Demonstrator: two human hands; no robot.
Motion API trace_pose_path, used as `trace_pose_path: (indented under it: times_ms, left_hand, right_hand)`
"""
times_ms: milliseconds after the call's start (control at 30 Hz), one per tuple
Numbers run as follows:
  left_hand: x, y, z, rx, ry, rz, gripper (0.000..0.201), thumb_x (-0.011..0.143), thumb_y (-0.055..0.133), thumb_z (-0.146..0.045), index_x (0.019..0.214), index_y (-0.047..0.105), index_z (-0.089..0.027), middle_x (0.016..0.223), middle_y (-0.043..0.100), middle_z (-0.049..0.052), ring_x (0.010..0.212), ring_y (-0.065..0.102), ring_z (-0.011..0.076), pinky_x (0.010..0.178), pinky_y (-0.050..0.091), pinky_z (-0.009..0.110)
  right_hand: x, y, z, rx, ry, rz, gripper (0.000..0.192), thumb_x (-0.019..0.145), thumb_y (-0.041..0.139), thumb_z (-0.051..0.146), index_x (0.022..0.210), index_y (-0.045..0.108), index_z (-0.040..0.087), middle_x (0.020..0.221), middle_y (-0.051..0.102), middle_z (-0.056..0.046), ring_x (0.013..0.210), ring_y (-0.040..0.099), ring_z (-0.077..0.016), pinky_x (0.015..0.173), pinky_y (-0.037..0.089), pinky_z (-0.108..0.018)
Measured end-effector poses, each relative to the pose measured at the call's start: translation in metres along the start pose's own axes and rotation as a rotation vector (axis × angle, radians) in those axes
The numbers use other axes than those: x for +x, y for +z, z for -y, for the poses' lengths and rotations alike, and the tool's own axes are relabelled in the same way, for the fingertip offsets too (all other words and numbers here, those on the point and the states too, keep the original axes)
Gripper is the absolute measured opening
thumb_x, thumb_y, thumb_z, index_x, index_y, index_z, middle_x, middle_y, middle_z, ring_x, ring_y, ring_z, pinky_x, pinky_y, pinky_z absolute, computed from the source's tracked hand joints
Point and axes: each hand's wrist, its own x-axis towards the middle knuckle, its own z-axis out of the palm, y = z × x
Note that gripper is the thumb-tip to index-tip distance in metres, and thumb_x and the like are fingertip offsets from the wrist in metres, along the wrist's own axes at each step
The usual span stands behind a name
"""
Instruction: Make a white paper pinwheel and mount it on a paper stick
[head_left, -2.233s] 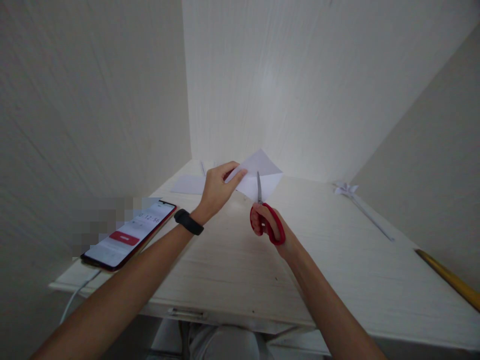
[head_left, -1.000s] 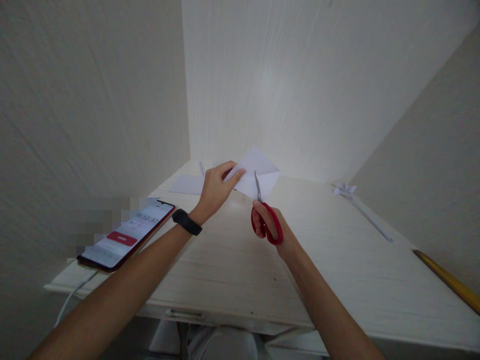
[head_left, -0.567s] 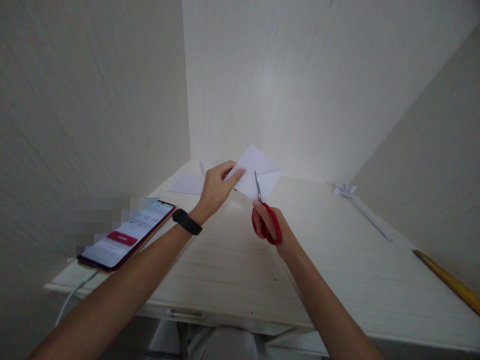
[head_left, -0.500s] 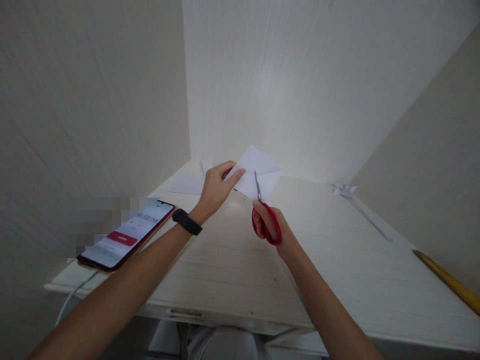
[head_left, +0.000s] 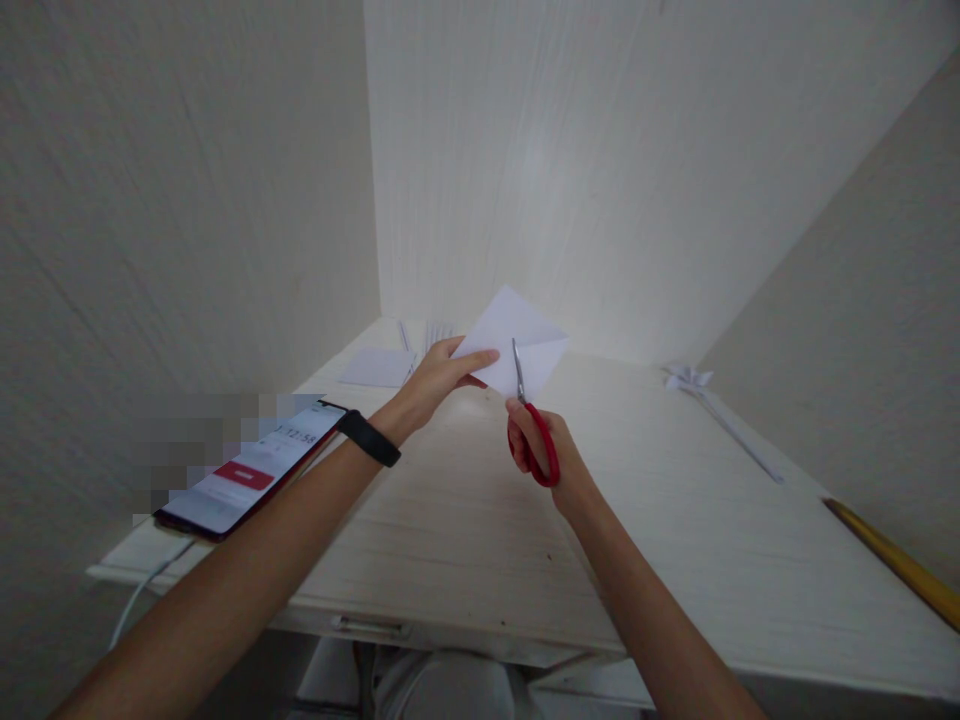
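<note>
A square white sheet of paper (head_left: 499,320) is held up above the table, turned cornerwise. My left hand (head_left: 442,375) grips its left side, thumb on top and fingers underneath. In my right hand (head_left: 551,445) is a pair of red-handled scissors (head_left: 553,470), my fingers through the loops. The scissors' metal blade points away from me and lies over the lower right part of the paper; one blade shows on top, and the other is hidden. A crease runs across the paper to its right corner.
A phone (head_left: 262,470) with a timer lies at the left, its cable (head_left: 142,590) over the edge. Flat paper (head_left: 375,368) and thin strips (head_left: 439,332) lie behind my left hand. At the right are a paper pinwheel (head_left: 686,378) on a stick and a yellow object (head_left: 892,560).
My left hand has shifted its hold slightly, its thumb now further onto the paper. The paper and scissors have moved a little to the right.
</note>
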Motion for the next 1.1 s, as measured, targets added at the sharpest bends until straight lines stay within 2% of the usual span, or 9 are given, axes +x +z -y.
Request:
trace_pose_path:
  times_ms: [100,300,500,633,700,867,933,967,1100]
  left_hand:
    - [0.000,0.000,0.002,-0.069,-0.041,0.006,0.034,0.069,0.071,-0.035,0.091,0.066,-0.010,0.088,0.068,0.010,0.077,0.062,0.0174,0.068,0.049,0.028]
    - [0.000,0.001,0.003,-0.110,-0.020,-0.050,0.032,0.069,0.072,-0.033,0.089,0.066,-0.010,0.081,0.067,0.007,0.073,0.061,0.0154,0.067,0.049,0.027]
    - [0.004,-0.003,0.002,-0.200,0.052,-0.231,0.031,0.066,0.073,-0.034,0.086,0.065,-0.011,0.088,0.067,0.008,0.075,0.061,0.0144,0.067,0.049,0.024]
    - [0.011,-0.014,0.009,-0.073,0.156,-0.371,0.032,0.064,0.074,-0.037,0.082,0.066,-0.011,0.083,0.066,0.006,0.072,0.059,0.0134,0.063,0.047,0.023]
    - [0.014,-0.020,0.013,-0.024,0.161,-0.403,0.033,0.064,0.074,-0.039,0.082,0.066,-0.012,0.081,0.066,0.005,0.070,0.058,0.0133,0.060,0.045,0.022]
    - [0.017,-0.028,0.018,-0.017,0.167,-0.503,0.032,0.065,0.072,-0.040,0.079,0.066,-0.012,0.076,0.063,0.004,0.064,0.054,0.0112,0.056,0.042,0.021]
    - [0.017,-0.029,0.018,-0.001,0.147,-0.465,0.033,0.065,0.072,-0.041,0.080,0.066,-0.013,0.077,0.064,0.004,0.065,0.055,0.0117,0.057,0.042,0.022]
    - [0.017,-0.029,0.017,0.025,0.118,-0.409,0.033,0.064,0.073,-0.041,0.080,0.067,-0.013,0.078,0.065,0.004,0.065,0.055,0.0121,0.058,0.043,0.023]
    - [0.014,-0.029,0.013,0.242,-0.077,-0.057,0.030,0.061,0.075,-0.039,0.073,0.069,-0.012,0.070,0.065,0.005,0.063,0.056,0.0136,0.059,0.042,0.024]
  right_hand:
    - [0.004,-0.001,-0.006,-0.012,-0.015,-0.020,0.052,0.077,0.052,0.062,0.049,0.042,0.019,0.039,0.041,0.004,0.032,0.038,-0.0065,0.034,0.026,-0.021]
    - [0.007,-0.002,-0.011,0.025,0.013,-0.018,0.050,0.073,0.057,0.063,0.053,0.045,0.019,0.041,0.044,0.004,0.033,0.040,-0.0068,0.034,0.028,-0.021]
    - [0.002,-0.002,-0.006,0.035,0.040,0.108,0.050,0.077,0.053,0.061,0.052,0.044,0.018,0.041,0.044,0.004,0.034,0.040,-0.0060,0.036,0.028,-0.020]
    - [0.004,-0.003,-0.009,0.029,0.082,0.159,0.048,0.073,0.059,0.059,0.052,0.045,0.018,0.042,0.044,0.004,0.035,0.041,-0.0065,0.037,0.030,-0.020]
    - [0.006,-0.006,-0.011,0.039,0.097,0.082,0.046,0.070,0.062,0.058,0.054,0.046,0.018,0.044,0.045,0.005,0.036,0.042,-0.0068,0.037,0.031,-0.021]
    - [0.009,-0.016,-0.011,0.266,0.051,-0.254,0.041,0.071,0.063,0.055,0.061,0.047,0.019,0.050,0.046,0.004,0.041,0.043,-0.0073,0.041,0.034,-0.021]
    - [0.009,-0.019,-0.009,0.325,-0.004,-0.344,0.039,0.072,0.062,0.054,0.064,0.047,0.019,0.053,0.046,0.004,0.044,0.043,-0.0078,0.043,0.036,-0.021]
    - [0.009,-0.020,-0.009,0.318,-0.040,-0.387,0.038,0.072,0.062,0.053,0.066,0.048,0.019,0.055,0.047,0.004,0.046,0.044,-0.0082,0.045,0.036,-0.022]
    - [0.012,-0.022,-0.009,0.104,-0.221,-0.541,0.030,0.076,0.058,0.048,0.079,0.055,0.019,0.074,0.057,-0.001,0.064,0.052,-0.0126,0.060,0.043,-0.025]
